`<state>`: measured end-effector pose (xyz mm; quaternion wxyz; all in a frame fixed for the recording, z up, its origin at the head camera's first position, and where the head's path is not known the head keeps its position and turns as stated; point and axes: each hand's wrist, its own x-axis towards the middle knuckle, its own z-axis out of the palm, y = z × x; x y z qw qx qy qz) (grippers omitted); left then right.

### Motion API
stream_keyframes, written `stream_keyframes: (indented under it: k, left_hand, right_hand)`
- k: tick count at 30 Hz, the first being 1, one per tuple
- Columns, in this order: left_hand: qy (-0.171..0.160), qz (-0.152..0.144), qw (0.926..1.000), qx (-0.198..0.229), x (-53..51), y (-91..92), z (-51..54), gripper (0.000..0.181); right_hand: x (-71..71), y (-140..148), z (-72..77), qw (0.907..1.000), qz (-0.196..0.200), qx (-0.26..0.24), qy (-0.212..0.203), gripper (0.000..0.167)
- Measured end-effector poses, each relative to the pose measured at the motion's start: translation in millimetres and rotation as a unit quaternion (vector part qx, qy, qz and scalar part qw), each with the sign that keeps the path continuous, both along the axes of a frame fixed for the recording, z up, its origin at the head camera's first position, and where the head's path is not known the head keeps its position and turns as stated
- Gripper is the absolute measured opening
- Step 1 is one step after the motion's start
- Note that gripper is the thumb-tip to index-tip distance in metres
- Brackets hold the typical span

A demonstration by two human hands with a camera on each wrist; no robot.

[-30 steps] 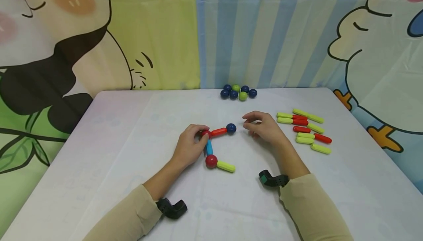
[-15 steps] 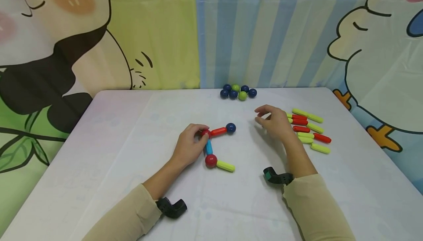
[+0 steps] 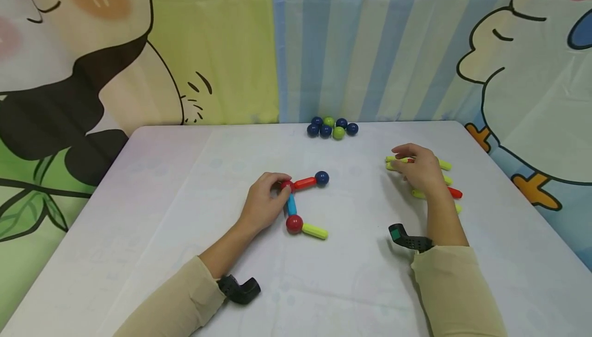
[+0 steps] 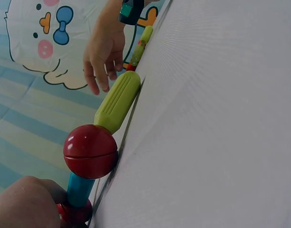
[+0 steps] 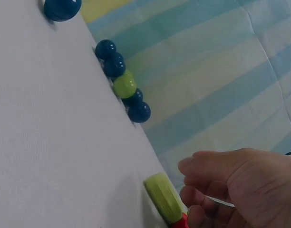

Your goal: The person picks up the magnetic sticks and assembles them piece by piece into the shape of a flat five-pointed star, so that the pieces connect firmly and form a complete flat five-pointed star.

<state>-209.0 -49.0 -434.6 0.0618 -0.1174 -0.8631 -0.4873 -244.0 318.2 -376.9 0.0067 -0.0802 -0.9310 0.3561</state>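
Note:
My left hand pinches the upper red ball of a joined ball-and-stick piece lying on the table. From that ball a red stick leads to a dark blue ball. A light blue stick runs down to a second red ball, which carries a yellow-green stick. My right hand, fingers loosely bent and holding nothing, hovers over loose yellow-green and red sticks, hiding some of them. In the right wrist view, one yellow-green stick lies beside its fingers.
Several dark blue balls and two green balls are grouped at the far edge of the white table. Behind it hangs a printed curtain. Each wrist wears a black camera mount.
My right hand has moved right, from beside the blue ball to above the loose sticks. The left hand and the joined piece have stayed in place.

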Motion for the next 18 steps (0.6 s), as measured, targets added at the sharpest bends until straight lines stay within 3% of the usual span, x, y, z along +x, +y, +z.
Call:
stream_keyframes:
  k: [10, 18]
  left_hand:
    - [0.002, 0.002, 1.0, 0.006, -1.5, -1.4, -1.4, 0.029]
    - [-0.003, 0.004, 1.0, 0.008, -0.9, -0.3, -0.3, 0.028]
  right_hand:
    - [-0.4, 3, -5.9, 0.9979, -0.041, 0.041, -0.03, 0.039]
    - [-2.5, -1, -10.7, 0.9949, -0.014, 0.095, -0.03, 0.035]
